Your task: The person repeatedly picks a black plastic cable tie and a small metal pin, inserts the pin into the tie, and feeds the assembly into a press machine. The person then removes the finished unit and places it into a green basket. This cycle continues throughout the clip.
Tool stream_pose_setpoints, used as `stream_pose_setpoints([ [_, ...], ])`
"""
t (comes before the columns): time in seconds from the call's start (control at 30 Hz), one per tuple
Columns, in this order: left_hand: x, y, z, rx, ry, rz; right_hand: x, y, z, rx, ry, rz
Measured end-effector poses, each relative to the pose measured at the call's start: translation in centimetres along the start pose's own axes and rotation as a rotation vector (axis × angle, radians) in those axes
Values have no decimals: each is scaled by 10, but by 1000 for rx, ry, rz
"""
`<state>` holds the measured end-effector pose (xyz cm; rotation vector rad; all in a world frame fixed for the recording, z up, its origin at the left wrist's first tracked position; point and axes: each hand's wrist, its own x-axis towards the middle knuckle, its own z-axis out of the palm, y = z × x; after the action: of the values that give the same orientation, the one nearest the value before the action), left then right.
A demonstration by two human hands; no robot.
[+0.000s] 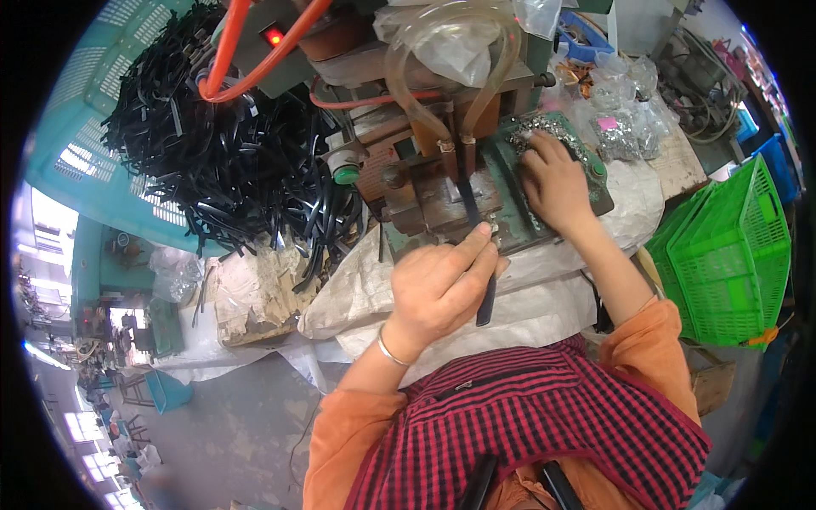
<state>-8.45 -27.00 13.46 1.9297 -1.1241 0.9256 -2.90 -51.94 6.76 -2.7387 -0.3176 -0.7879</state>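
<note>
My left hand (440,287) is closed around a flat black strip (486,304), its index finger stretched along it. The strip's far end lies under the two upright metal electrodes (459,160) of a bench machine, and its near end sticks out below my fingers. My right hand (557,185) reaches over the green machine bed to a heap of small shiny metal pieces (544,127). Its fingers are apart and slightly bent, with the tips at the heap's edge. Whether a piece lies under them is hidden.
A large tangle of black strips (246,161) hangs from a teal crate (72,161) at left. Orange tubing (223,51) and a green button (346,174) are by the machine. Bagged metal parts (625,136) and a green plastic basket (722,255) stand to the right.
</note>
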Motion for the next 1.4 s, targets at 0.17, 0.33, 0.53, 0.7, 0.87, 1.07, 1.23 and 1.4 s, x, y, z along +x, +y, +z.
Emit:
stream_pose_setpoints([
  [0.17, -55, 22, -54, 38, 3, -235, -4, 20, 2, 146, 211, 94],
  [0.33, -26, -33, -92, 432, 353, -550, -5, -3, -17, 402, 285, 303],
  [0.53, -72, -159, -62, 911, -210, -764, 18, -24, 1, 797, 144, 524],
  [0.7, -115, -189, -61, 883, -232, -893, -32, 10, -20, 582, 248, 596],
  [0.87, -112, -172, -107, 593, -100, -947, -58, 0, -50, 757, 217, 657],
  [1.07, -92, -165, -91, -200, 431, -922, 22, -75, -53, 923, 207, 264],
  [1.23, -92, -109, -52, -262, 515, -1044, 28, -95, -28, 1156, 169, 409],
  [1.4, -33, -61, -59, -543, 566, -1050, 25, -100, -25, 1349, 261, 435],
])
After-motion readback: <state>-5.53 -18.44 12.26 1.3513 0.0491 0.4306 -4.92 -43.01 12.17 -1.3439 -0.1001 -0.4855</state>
